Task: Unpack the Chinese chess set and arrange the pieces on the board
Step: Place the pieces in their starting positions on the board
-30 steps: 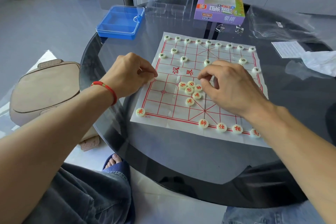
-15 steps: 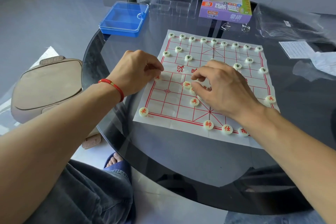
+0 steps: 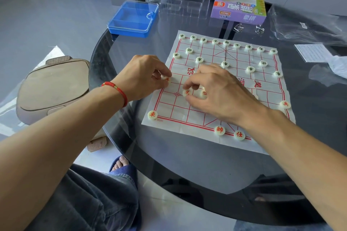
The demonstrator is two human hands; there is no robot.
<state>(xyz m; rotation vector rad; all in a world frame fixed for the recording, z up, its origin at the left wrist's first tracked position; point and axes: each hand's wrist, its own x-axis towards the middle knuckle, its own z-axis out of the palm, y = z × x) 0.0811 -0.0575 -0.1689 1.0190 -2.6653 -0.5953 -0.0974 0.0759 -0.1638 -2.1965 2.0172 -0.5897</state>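
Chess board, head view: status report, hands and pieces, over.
Left hand pinches a red piece at the board's left edge. Right hand pinches another red piece mid-board. Near row part-filled; nothing in the way.

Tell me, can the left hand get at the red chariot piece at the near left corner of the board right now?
Probably yes. The red chariot piece sits uncovered just below the left hand, with nothing between them. But its fingers are pinching another red piece, which would have to be set down first.

left hand (image 3: 144,77): fingers curled, thumb and fingertips pinching | right hand (image 3: 216,92): palm down, fingertips pinching
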